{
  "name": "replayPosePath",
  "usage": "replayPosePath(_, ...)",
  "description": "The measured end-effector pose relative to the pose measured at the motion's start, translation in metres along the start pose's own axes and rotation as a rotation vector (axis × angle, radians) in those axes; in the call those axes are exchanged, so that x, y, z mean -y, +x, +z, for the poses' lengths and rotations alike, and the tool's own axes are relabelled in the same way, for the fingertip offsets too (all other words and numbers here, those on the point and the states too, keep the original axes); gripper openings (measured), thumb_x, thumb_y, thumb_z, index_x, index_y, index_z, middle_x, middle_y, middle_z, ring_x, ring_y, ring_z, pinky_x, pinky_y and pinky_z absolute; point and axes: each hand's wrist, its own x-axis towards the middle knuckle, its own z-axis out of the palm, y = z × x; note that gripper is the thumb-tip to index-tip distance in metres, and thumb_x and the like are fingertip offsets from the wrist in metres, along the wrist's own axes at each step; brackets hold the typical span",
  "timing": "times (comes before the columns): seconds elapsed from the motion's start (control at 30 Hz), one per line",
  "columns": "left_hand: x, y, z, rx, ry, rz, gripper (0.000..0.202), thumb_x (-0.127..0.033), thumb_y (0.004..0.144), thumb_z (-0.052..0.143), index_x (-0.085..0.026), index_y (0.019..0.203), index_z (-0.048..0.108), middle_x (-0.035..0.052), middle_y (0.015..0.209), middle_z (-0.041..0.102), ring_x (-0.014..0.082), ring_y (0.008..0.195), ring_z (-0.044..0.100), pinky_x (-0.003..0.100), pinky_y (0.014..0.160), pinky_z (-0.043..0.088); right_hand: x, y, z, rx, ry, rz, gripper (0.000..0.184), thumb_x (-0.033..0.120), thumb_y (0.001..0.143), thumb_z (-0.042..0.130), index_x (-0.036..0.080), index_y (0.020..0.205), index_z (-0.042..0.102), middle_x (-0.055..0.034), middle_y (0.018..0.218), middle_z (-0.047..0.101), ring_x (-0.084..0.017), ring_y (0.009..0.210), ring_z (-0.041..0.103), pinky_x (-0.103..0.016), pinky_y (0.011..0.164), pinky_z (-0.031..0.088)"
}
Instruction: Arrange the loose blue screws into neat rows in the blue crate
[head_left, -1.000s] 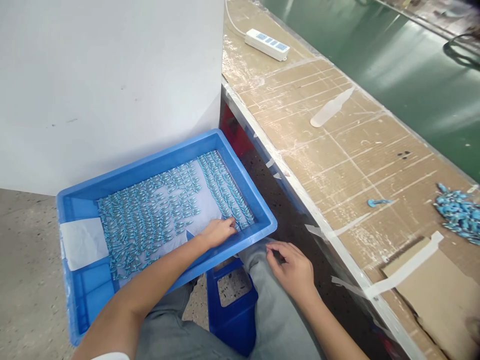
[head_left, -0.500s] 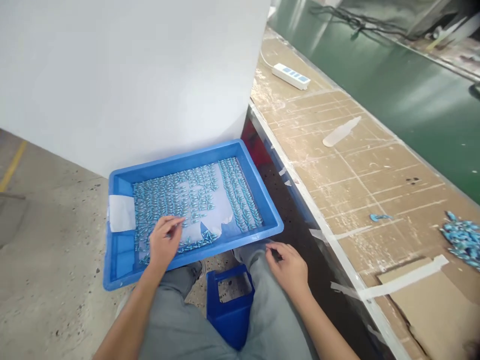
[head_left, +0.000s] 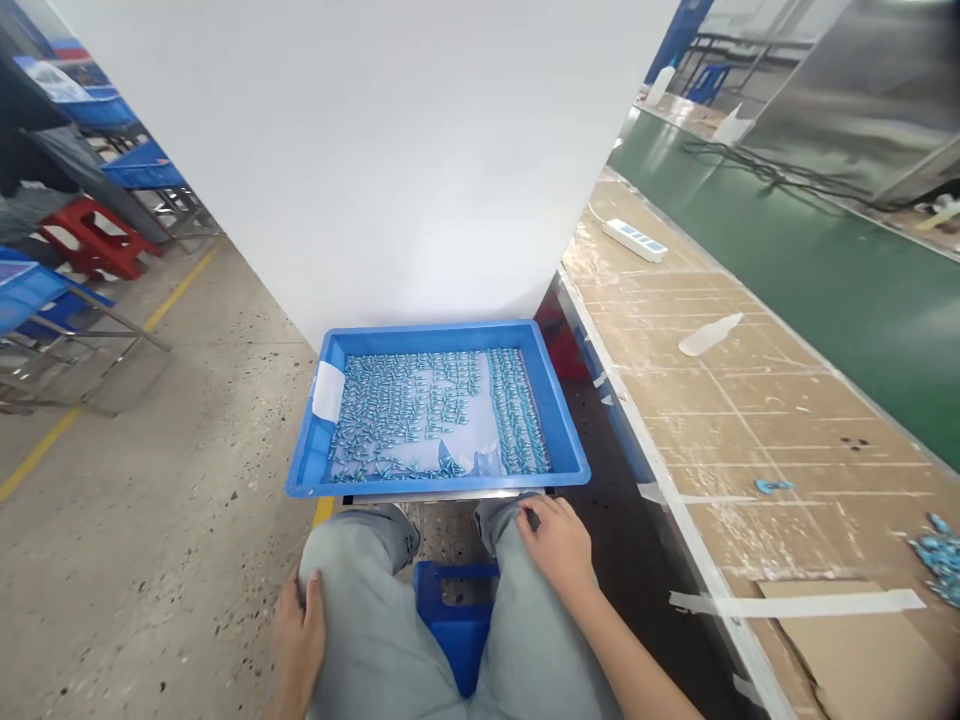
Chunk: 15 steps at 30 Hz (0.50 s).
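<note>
My left hand rests against the outer side of my left thigh, thumb apart from the fingers, with nothing visible in it. On my right knee lies my right hand, loosely curved, a gap showing between thumb and forefinger and no object visible there. Ahead of my knees a shallow blue plastic tray holds many small, slim, pointed blue pieces. Most stand or lie in rows on a pale sheet; a denser band fills the right side. Near the front edge some pieces lie jumbled. Neither hand touches the tray.
A white panel rises behind the tray. On the right, a worn brown worktable bears a power strip, a pale flat bottle-shaped piece and a blue pile. A blue stool shows between my legs; a red stool stands far left.
My left hand has left the tray and come back down beside my left thigh. The right hand stays on the knee. The view has tilted up and turned left.
</note>
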Motion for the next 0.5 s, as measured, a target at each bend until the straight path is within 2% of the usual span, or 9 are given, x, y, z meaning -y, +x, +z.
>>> replayPosePath(0.13, -0.006, -0.024, -0.017, -0.122, -0.016, 0.060, 0.044, -0.045, 0.089, 0.034, -0.020, 0.114, 0.060, 0.0155, 0.122, 0.065, 0.0322, 0.117, 0.060, 0.049, 0.103, 0.049, 0.010, 0.004, -0.003, 0.002, 0.081, 0.009, 0.025, 0.037, 0.092, 0.051, 0.023, 0.088, 0.072, -0.0017, 0.087, 0.074, -0.017, 0.077, 0.064, -0.029, 0.071, 0.050)
replayPosePath(0.2, -0.013, -0.035, -0.026, -0.146, -0.005, 0.173, 0.036, -0.043, 0.089, 0.037, -0.024, 0.103, 0.064, 0.0127, 0.114, 0.066, 0.0307, 0.111, 0.062, 0.048, 0.099, 0.052, 0.011, 0.016, -0.008, 0.002, 0.113, 0.046, 0.032, 0.043, 0.094, 0.048, 0.022, 0.090, 0.072, -0.0016, 0.081, 0.073, -0.015, 0.066, 0.063, -0.027, 0.065, 0.051)
replayPosePath(0.27, -0.026, -0.043, -0.029, -0.088, -0.008, 0.338, 0.033, -0.042, 0.091, 0.037, -0.026, 0.091, 0.066, 0.0116, 0.106, 0.068, 0.0302, 0.107, 0.063, 0.048, 0.096, 0.052, 0.010, 0.042, -0.012, 0.007, 0.118, 0.099, 0.038, 0.050, 0.093, 0.048, 0.022, 0.092, 0.073, -0.0007, 0.072, 0.070, -0.014, 0.057, 0.061, -0.026, 0.059, 0.049)
replayPosePath(0.3, -0.035, -0.045, -0.027, -0.016, -0.008, 0.423, 0.033, -0.041, 0.092, 0.036, -0.027, 0.086, 0.066, 0.0115, 0.103, 0.068, 0.0297, 0.105, 0.063, 0.047, 0.096, 0.052, 0.008, 0.061, -0.013, 0.012, 0.111, 0.126, 0.039, 0.052, 0.092, 0.049, 0.021, 0.092, 0.074, -0.0008, 0.072, 0.070, -0.014, 0.057, 0.061, -0.026, 0.060, 0.049)
replayPosePath(0.37, -0.059, -0.044, -0.014, 0.207, 0.029, 0.573, 0.036, -0.034, 0.094, 0.032, -0.028, 0.085, 0.067, 0.0114, 0.103, 0.069, 0.0275, 0.103, 0.064, 0.045, 0.095, 0.053, 0.006, 0.110, -0.010, 0.036, 0.082, 0.172, 0.039, 0.053, 0.090, 0.051, 0.021, 0.092, 0.074, -0.0010, 0.071, 0.071, -0.015, 0.060, 0.063, -0.026, 0.061, 0.049)
replayPosePath(0.43, -0.090, -0.038, 0.010, 0.522, 0.146, 0.690, 0.036, -0.026, 0.092, 0.033, -0.027, 0.096, 0.068, 0.0117, 0.108, 0.069, 0.0248, 0.103, 0.065, 0.041, 0.094, 0.054, 0.005, 0.167, 0.001, 0.078, 0.043, 0.196, 0.033, 0.049, 0.087, 0.055, 0.023, 0.094, 0.074, -0.0016, 0.081, 0.074, -0.016, 0.069, 0.066, -0.027, 0.069, 0.050)
replayPosePath(0.5, -0.123, -0.029, 0.044, 0.872, 0.408, 0.790, 0.032, -0.026, 0.087, 0.045, -0.025, 0.110, 0.068, 0.0141, 0.111, 0.069, 0.0283, 0.102, 0.067, 0.045, 0.093, 0.055, 0.007, 0.222, 0.019, 0.127, -0.012, 0.214, 0.026, 0.044, 0.086, 0.058, 0.024, 0.092, 0.074, -0.0023, 0.090, 0.075, -0.018, 0.081, 0.068, -0.027, 0.074, 0.050)
